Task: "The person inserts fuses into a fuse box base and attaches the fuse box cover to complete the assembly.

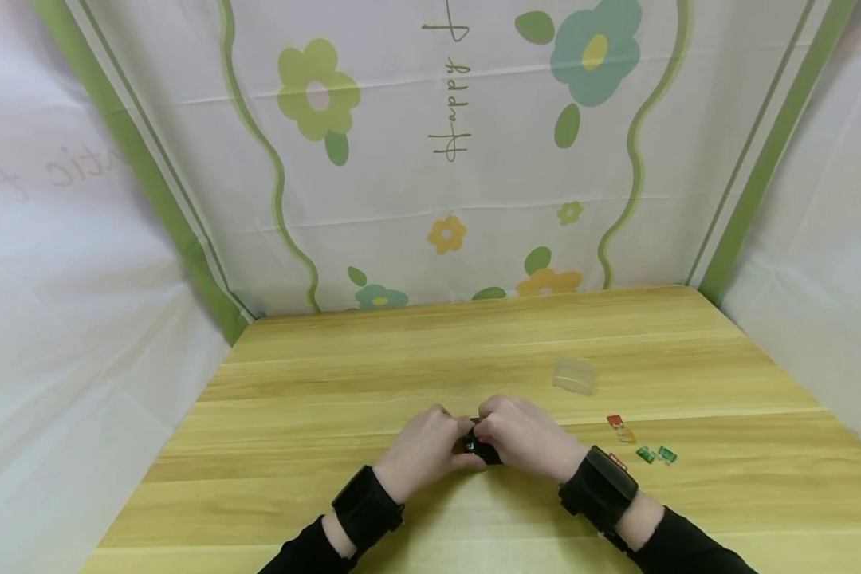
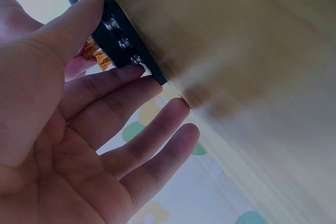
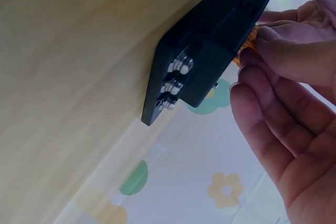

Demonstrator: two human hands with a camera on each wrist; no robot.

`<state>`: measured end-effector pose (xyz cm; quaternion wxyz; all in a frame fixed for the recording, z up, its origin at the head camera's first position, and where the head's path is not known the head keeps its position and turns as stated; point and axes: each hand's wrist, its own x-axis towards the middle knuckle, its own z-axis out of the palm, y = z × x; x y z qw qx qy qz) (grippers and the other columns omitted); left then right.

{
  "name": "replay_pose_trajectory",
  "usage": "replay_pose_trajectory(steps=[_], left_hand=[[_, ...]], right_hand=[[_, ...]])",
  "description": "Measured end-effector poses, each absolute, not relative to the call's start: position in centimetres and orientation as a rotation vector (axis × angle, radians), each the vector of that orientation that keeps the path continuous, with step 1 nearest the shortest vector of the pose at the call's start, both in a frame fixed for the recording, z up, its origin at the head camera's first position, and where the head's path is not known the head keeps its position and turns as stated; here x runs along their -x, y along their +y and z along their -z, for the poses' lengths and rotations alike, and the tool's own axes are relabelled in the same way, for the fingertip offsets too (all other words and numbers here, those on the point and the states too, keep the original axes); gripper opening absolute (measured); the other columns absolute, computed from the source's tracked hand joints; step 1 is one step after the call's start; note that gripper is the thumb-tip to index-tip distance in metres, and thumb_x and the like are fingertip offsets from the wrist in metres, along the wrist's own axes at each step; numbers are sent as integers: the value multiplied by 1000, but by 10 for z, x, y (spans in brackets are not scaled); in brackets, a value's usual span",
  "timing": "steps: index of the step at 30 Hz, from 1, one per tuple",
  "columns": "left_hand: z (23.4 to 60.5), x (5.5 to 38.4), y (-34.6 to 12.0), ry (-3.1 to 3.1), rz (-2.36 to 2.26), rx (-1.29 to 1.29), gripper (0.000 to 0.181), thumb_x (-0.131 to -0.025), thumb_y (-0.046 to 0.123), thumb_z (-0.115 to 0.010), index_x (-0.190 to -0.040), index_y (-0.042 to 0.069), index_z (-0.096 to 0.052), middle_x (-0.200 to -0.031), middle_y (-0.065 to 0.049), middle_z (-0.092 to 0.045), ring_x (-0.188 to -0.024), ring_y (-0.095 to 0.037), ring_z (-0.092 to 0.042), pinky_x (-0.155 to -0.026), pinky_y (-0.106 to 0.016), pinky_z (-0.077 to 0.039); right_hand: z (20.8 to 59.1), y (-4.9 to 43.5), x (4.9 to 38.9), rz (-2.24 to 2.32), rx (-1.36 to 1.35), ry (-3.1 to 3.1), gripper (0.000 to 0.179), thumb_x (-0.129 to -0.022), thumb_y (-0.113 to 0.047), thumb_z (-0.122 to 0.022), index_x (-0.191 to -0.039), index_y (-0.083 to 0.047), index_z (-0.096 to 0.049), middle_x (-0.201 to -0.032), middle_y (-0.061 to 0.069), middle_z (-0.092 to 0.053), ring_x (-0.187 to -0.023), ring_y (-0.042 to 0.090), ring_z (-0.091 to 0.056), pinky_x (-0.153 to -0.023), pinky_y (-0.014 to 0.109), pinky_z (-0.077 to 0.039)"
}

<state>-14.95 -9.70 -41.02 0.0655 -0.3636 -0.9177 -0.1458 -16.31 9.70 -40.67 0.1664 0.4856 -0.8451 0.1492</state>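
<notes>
Left hand [image 1: 430, 448] has thumb and fingertips pinched on black part [image 3: 210, 30]; right hand [image 1: 522, 437] pinches orange piece [image 2: 100, 56] against its side. Orange shows in wrist views only; head view puts black part between the hands at the table [image 1: 330, 383], clear plastic piece [image 1: 574, 375] beyond.

a black plastic piece [image 3: 205, 30] with a raised block [image 3: 203, 72] and whitish parts [image 3: 173, 86] slants across the right wrist view's upper middle; beside it, a crinkled orange piece [image 2: 103, 60], partly hidden.

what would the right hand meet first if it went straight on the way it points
Likely the black case, beyond the orange piece the right hand pinches; the left hand holds that case. Depth is unclear: the right hand may touch it.
</notes>
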Motion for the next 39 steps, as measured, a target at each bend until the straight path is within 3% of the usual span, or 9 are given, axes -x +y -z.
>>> replay_pose_trajectory(steps=[8,31,39], left_hand=[[412,150,-97,-2773,438,1095,32,-79,40,-81,-77,15,-61,-57,11,-35,-56,-5,-35,-59,-22,-31],[412,152,-98,-2762,440,1112,31,-80,40,-80,-79,16,-62,-58,11,-34,-57,-5,-35,-61,-22,-31],[412,151,-98,-2767,428,1119,28,-80,41,-79,-83,16,-65,-58,12,-41,-56,-4,-37,-62,-23,-33]], right_hand=[[407,97,164,-381,-1395,-2416,26,-78,5,-77,-64,-12,-65,-67,-8,-36,-60,4,-35,-51,16,-33],[401,96,166,-361,-1438,-2433,32,-77,13,-70,-61,-14,-61,-65,-8,-34,-59,6,-32,-53,18,-31],[401,95,166,-331,-1451,-2422,31,-76,9,-75,-61,-14,-62,-64,-9,-35,-59,6,-33,-53,18,-32]])
